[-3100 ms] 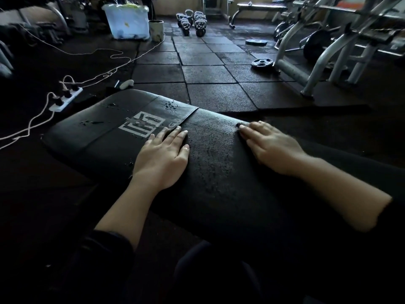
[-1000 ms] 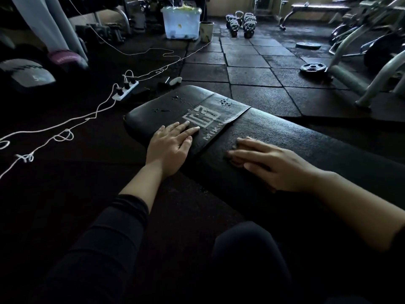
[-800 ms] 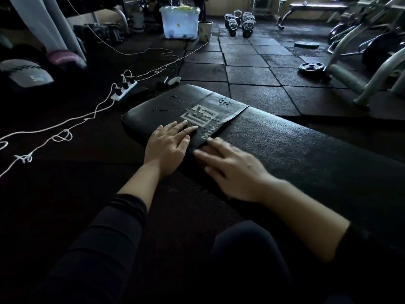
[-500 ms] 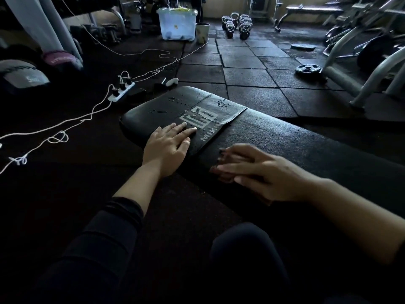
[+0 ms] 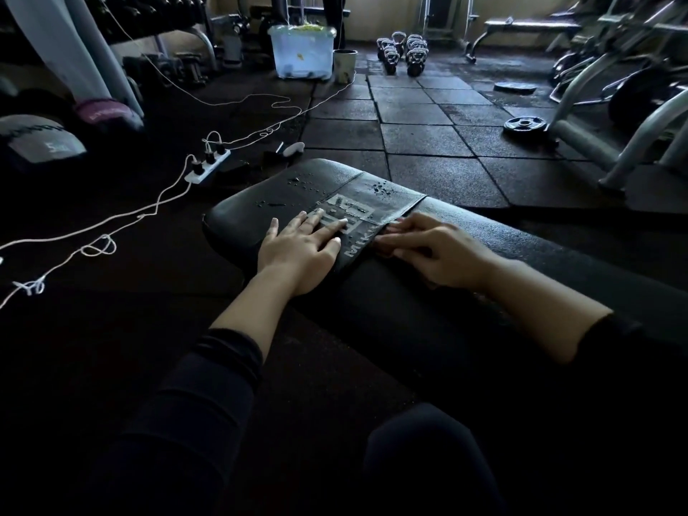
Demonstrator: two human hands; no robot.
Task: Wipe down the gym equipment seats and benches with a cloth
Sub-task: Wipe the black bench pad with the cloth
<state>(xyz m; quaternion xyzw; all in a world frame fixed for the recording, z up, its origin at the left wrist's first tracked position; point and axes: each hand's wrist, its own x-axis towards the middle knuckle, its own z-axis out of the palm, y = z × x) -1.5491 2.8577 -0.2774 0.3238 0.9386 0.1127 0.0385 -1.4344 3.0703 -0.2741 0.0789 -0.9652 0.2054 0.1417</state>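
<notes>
Wiping stage of the bench-cleaning task, seen from the head camera: the long black padded vinyl bench point(image 5: 465, 255) runs from its rounded far-left end toward the near right, its pebbled upholstery crossed by a stitched panel carrying a pale grey blocky printed logo point(image 5: 348, 214). The left hand point(image 5: 299, 247) lies flat near the bench's left end, fingers point(image 5: 316, 223) straight and slightly spread, their tips over the logo; judged as bracing the pad. The right hand point(image 5: 432, 251) rests just beside it at the panel's seam, fingers bent and drawn close, pressing down on something dark at their tips. The dark cloth point(image 5: 383, 247) is presumed to lie there, but it merges with the black vinyl in the dim light, so neither its outline nor the grip on it can be told. Small beads of clear liquid droplets point(image 5: 298, 182) stand unwiped on the far-left end beyond both hands. Judgement: the middle is in hand; the next move calls for carrying the stroke outward over the logo panel to the droplets, with even pressure across the raised seam. On the dark rubber-tile floor point(image 5: 420, 139) lie a white power strip point(image 5: 206, 166) and a black iron weight plate point(image 5: 525, 124).
</notes>
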